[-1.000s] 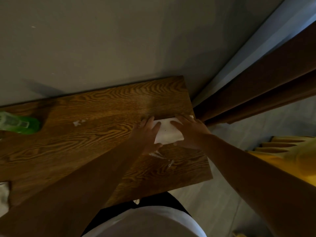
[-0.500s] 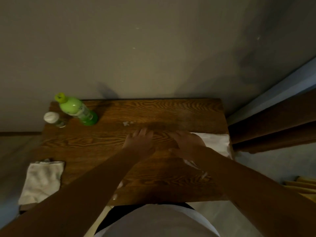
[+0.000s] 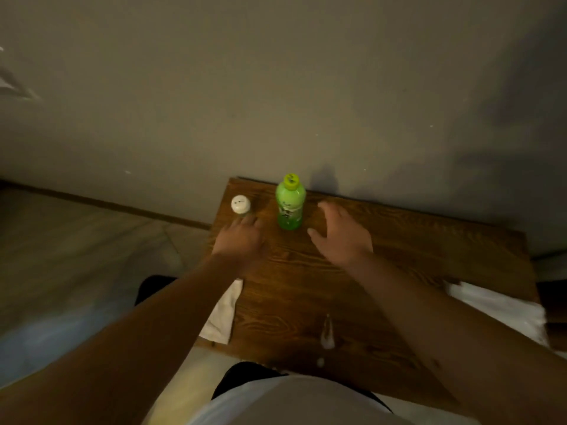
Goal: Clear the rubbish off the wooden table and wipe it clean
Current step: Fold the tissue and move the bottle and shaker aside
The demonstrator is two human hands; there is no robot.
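A green plastic bottle (image 3: pixel 290 203) with a yellow-green cap stands upright at the back of the wooden table (image 3: pixel 399 259). A small bottle with a white cap (image 3: pixel 241 205) stands at the back left corner. My left hand (image 3: pixel 241 240) hovers just in front of the small bottle, fingers spread, holding nothing. My right hand (image 3: pixel 340 236) is open to the right of the green bottle, a short gap from it. A white cloth (image 3: pixel 222 314) hangs over the table's left edge, partly under my left forearm. A white paper sheet (image 3: pixel 503 308) lies at the right edge. Small white scraps (image 3: pixel 327 334) sit near the front edge.
A grey wall (image 3: pixel 276 87) stands directly behind the table. Pale floor (image 3: pixel 76 256) with a dark skirting board lies to the left. My body in a white top (image 3: pixel 294 400) is close against the table's front edge.
The view has swung left. Both hands left the white paper at the right edge and moved to the back left, either side of the green bottle.
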